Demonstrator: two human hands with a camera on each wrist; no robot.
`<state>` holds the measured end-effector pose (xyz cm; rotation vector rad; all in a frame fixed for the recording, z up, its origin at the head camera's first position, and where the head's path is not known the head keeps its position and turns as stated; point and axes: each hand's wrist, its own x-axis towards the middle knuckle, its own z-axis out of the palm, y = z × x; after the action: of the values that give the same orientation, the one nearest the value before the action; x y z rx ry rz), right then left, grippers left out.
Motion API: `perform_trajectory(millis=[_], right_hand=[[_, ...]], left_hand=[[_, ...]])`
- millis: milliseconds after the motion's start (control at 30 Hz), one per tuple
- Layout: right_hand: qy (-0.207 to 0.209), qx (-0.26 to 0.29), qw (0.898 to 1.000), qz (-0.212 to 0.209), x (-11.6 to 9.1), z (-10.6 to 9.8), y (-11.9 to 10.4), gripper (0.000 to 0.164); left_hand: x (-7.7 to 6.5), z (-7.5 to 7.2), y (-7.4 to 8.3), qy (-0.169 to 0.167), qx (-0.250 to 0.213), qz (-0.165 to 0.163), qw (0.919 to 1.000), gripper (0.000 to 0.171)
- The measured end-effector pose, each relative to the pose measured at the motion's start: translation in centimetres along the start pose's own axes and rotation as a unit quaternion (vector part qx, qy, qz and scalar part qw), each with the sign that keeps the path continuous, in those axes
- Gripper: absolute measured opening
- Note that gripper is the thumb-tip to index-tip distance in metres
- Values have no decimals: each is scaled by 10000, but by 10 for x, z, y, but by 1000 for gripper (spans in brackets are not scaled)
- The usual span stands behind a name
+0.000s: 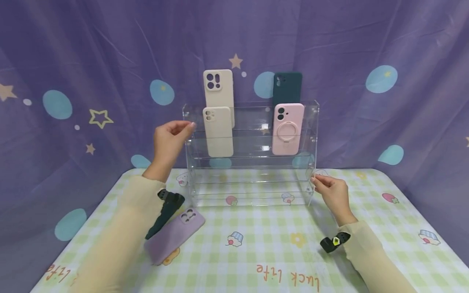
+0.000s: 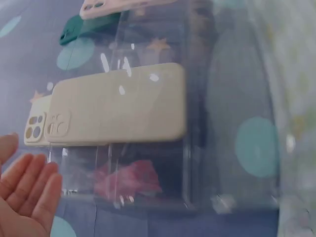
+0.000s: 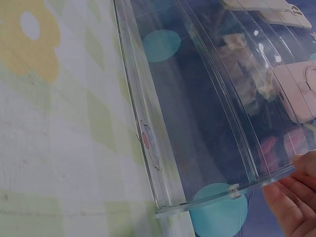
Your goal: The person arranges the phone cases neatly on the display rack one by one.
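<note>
A clear acrylic tiered display rack [image 1: 253, 161] stands on the table. My right hand [image 1: 333, 195] pinches its right side panel low down between thumb and fingers. Up by the rack's top left corner is my left hand [image 1: 171, 142], its fingers loosely bent and, in the left wrist view, thumb [image 2: 7, 146] apart from the fingertips. On the rack's left side, a cream phone case [image 1: 220, 134] leans before a taller cream phone case [image 1: 219, 85]. To the right, a pink phone case with a ring [image 1: 287, 140] overlaps a dark green phone case [image 1: 287, 87].
A lilac phone case [image 1: 172, 240] lies on the table at front left. Beside it, another dark green case [image 1: 166, 211] is partly hidden by my left sleeve. The green checked tablecloth [image 1: 264, 252] runs up to a purple patterned curtain [image 1: 344, 122] behind the rack.
</note>
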<state>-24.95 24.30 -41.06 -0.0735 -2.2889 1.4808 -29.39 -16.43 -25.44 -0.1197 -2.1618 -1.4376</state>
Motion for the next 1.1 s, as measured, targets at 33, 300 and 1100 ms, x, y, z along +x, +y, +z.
perform_trajectory(millis=[33, 300, 1100], right_hand=[[-5, -20, 10000, -19, 0, 0, 0, 34], [51, 3, 10000, -25, 0, -2, -2, 32], [67, 60, 9999, -74, 0, 0, 1, 31]], left_hand=[[-6, -5, -3, -70, -105, 53, 9999, 36], [-54, -37, -50, -1647, -455, 107, 9852, 31], [-127, -46, -146, -3587, -22, -1071, 9273, 60]])
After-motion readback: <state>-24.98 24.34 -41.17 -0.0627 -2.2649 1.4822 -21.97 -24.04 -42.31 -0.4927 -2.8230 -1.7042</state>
